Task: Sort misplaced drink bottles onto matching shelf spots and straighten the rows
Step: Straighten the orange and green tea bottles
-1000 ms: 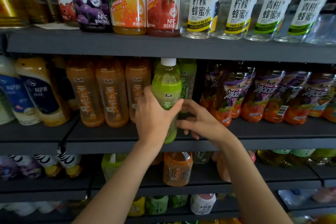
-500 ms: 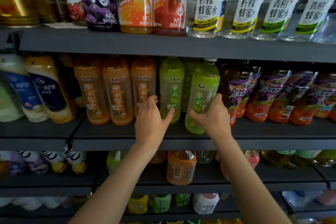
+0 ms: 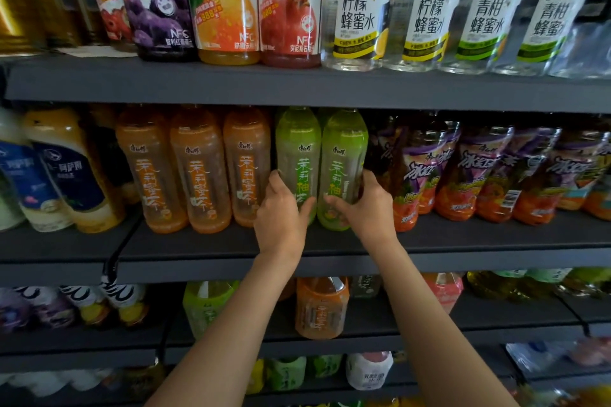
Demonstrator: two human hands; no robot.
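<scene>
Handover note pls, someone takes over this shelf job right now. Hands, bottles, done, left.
Left hand: fingers curled round the lower part of the left green bottle.
Right hand: gripping the right green bottle low on its body.
Both green bottles stand upright, side by side on the middle shelf, between the orange bottles and the purple-label bottles.
Done: the green pair is in its own spot.
Left: probably release, square the fronts; a lone orange bottle on the shelf below stands next to green ones and may need moving.
</scene>
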